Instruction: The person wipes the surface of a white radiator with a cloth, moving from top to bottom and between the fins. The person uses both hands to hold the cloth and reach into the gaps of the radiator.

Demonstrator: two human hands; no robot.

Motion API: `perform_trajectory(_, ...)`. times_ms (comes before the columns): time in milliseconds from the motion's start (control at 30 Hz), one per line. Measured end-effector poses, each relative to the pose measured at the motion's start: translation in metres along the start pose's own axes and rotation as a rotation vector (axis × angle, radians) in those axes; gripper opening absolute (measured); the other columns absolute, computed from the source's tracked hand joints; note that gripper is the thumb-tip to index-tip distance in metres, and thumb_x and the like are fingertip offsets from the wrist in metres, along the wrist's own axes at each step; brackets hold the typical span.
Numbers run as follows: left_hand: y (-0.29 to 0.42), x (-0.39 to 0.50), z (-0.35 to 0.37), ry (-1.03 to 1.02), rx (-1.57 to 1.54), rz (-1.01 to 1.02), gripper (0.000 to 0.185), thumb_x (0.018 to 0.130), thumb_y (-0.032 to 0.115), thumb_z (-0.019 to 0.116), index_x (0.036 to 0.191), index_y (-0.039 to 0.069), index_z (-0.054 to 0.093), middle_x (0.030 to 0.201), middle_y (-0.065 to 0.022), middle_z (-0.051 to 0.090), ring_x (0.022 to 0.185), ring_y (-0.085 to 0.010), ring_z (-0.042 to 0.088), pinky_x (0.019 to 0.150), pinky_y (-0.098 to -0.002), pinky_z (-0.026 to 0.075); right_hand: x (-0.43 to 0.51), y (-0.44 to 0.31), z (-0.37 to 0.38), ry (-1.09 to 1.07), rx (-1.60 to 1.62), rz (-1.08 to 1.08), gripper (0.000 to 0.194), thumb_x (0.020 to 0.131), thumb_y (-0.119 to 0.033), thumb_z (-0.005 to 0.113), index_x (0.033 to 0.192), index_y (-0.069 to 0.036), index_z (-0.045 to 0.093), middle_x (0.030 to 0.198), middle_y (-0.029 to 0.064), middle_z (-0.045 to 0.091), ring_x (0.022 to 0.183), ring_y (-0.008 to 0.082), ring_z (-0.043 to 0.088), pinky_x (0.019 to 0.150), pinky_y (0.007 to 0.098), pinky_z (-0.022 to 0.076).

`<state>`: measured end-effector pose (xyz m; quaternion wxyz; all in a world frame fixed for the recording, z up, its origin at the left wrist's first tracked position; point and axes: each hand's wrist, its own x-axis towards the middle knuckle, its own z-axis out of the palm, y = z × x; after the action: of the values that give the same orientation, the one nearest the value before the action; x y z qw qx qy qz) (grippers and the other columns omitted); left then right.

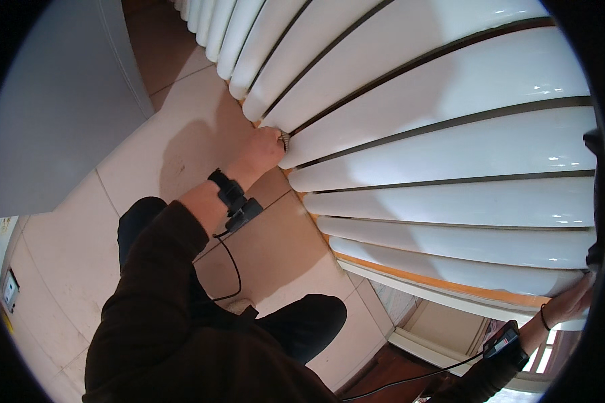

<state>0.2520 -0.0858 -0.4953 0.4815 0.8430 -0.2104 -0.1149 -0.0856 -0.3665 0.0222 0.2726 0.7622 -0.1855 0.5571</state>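
Note:
A large white radiator (433, 146) with long rounded tubes and dark gaps between them spans the upper right. My left hand (268, 146) is closed on a small piece of striped cloth (284, 141), at the near ends of the tubes, beside one of the gaps. At the far right edge, my right hand (577, 299) lies against the far end of the lowest tube, its fingers partly hidden by the picture's rim. Both wrists wear black strapped devices with cables.
Pale floor tiles (65, 272) lie under my bent knees. A grey panel (65, 111) stands at the upper left. An orange-brown strip (433, 283) runs behind the radiator, with a white-framed cabinet or shelf (443, 322) below it. A wall socket or switch plate (10, 291) is at the far left.

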Motion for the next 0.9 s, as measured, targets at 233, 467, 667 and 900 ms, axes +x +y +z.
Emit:
perform_trajectory(233,-0.066,-0.012,0.054,0.271,-0.049,-0.157,0.016,0.081,0.012,0.056,0.082,-0.001,0.066,0.081,-0.0229,0.065,0.078,-0.0407,0.062,0.069,-0.0451,0.052,0.007,0.015,0.003,-0.058,-0.026,-0.011,0.064,0.092,-0.062,0.041,0.125,-0.010,0.059,0.115,0.0152,0.065,0.100,0.0270,0.065,0.080,0.0412,0.0546)
perform_trajectory(467,-0.014,-0.021,0.006,0.361,-0.498,-0.096,0.012,0.085,0.005,0.051,0.093,-0.003,0.055,0.078,-0.0170,0.057,0.073,-0.0294,0.055,0.068,-0.0373,0.046,0.006,0.013,0.009,-0.012,-0.027,-0.121,0.065,0.092,-0.059,0.040,0.131,-0.009,0.054,0.122,0.0179,0.060,0.104,0.0290,0.063,0.082,0.0428,0.0535)
perform_trajectory(667,0.003,-0.005,0.005,0.446,-0.542,0.082,0.009,0.081,0.002,0.050,0.088,-0.002,0.048,0.080,-0.0213,0.051,0.077,-0.0398,0.052,0.069,-0.0437,0.044,0.003,-0.007,0.003,0.002,-0.066,-0.092,0.064,0.091,-0.059,0.043,0.134,-0.012,0.052,0.123,0.0164,0.060,0.105,0.0267,0.063,0.083,0.0438,0.0544)
perform_trajectory(900,-0.045,-0.003,0.056,0.400,-0.326,-0.200,0.015,0.082,0.003,0.049,0.095,0.000,0.054,0.092,-0.0245,0.058,0.087,-0.0428,0.057,0.074,-0.0479,0.045,0.003,-0.022,-0.002,-0.018,-0.036,-0.040,0.060,0.090,-0.056,0.045,0.130,-0.012,0.055,0.120,0.0145,0.062,0.102,0.0265,0.064,0.081,0.0422,0.0555)
